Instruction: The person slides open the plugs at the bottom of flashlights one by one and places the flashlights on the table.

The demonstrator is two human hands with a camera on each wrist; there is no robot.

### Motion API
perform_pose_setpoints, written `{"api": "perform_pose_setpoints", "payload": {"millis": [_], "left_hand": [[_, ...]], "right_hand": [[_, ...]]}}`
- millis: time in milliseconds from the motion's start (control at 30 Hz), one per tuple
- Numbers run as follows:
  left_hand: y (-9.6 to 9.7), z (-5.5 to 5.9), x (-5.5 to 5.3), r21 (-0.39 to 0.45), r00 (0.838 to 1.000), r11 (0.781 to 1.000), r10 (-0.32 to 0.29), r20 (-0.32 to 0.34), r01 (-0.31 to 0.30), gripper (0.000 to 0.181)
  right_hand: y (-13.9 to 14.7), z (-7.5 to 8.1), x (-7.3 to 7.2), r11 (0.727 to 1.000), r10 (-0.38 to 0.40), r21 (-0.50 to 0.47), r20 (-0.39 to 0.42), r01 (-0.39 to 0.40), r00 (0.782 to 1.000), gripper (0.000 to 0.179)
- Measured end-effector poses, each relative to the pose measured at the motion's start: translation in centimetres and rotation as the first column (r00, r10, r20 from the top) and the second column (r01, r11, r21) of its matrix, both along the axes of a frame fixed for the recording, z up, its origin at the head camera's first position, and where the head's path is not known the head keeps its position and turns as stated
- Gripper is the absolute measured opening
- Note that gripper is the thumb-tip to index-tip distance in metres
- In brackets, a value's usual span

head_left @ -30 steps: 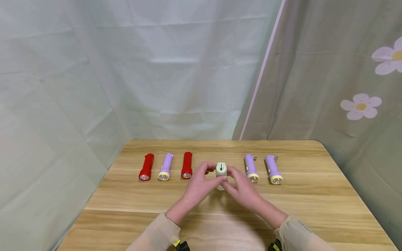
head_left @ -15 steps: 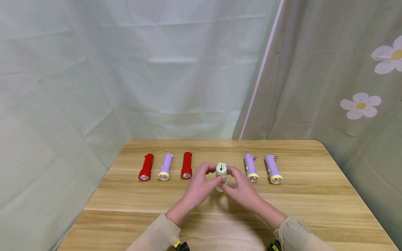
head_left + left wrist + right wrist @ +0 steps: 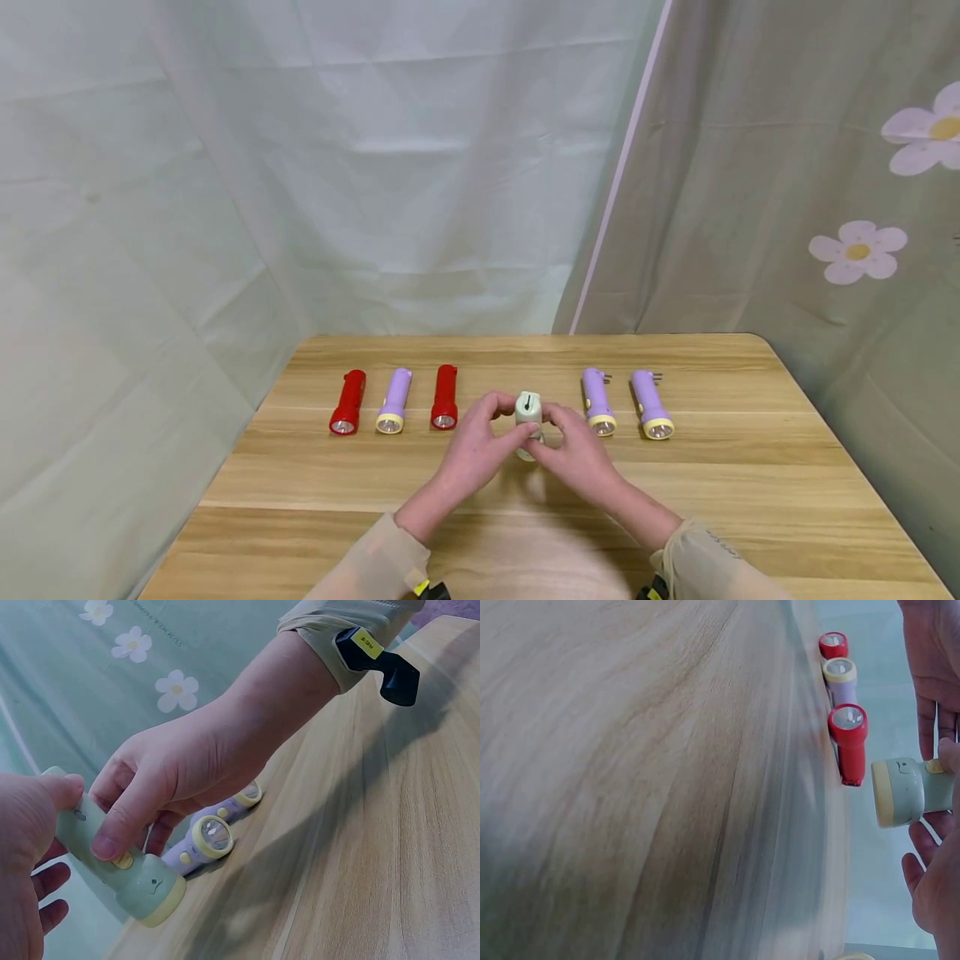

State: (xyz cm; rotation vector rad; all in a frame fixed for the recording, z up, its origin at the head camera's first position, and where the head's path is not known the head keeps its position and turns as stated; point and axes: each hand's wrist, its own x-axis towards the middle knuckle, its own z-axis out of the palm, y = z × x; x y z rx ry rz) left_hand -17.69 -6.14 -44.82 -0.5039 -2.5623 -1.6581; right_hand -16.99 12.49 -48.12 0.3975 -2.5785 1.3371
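A pale green flashlight (image 3: 528, 408) with a cream rim is held above the table, its head pointing down. My left hand (image 3: 472, 450) pinches its tail end from the left. From the other side my right hand (image 3: 581, 454) grips the body, and in the left wrist view the right thumb lies against the yellow switch (image 3: 124, 860). The right wrist view shows the flashlight's head (image 3: 904, 791) apart from the tabletop. Whether the lamp is lit cannot be seen.
On the wooden table (image 3: 375, 479), two red flashlights (image 3: 348, 404) lie left of the hands with a purple flashlight (image 3: 394, 400) between them. Two more purple flashlights (image 3: 597, 400) lie to the right, metal prongs (image 3: 652, 377) out. Curtains (image 3: 450, 167) hang behind the table.
The head view has shifted very slightly. Both hands keep their hold on the green flashlight in nearly the same place, and the flashlights on the table have not moved.
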Motion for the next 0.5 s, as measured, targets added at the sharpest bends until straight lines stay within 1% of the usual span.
{"api": "perform_pose_setpoints", "payload": {"millis": [133, 300, 367, 500], "left_hand": [[-0.07, -0.08, -0.07, 0.013, 1.0, 1.0, -0.01, -0.009, 0.011, 0.035], [-0.2, 0.05, 0.01, 0.012, 0.999, 1.0, -0.012, 0.033, 0.011, 0.041], [-0.28, 0.12, 0.02, 0.018, 0.999, 1.0, -0.021, 0.044, 0.021, 0.04], [-0.49, 0.35, -0.02, 0.071, 0.996, 0.996, -0.067, 0.062, 0.062, 0.034]], "right_hand": [[0.0, -0.05, 0.03, 1.0, 0.0, 0.005, -0.015, 0.0, 1.0, 0.041], [0.11, -0.1, -0.01, 1.0, 0.007, 0.012, -0.034, -0.007, 0.999, 0.041], [0.18, -0.09, -0.01, 1.0, 0.01, 0.017, -0.038, -0.009, 0.999, 0.042], [0.27, 0.03, 0.0, 1.0, 0.019, 0.019, -0.05, -0.019, 0.999, 0.043]]}}
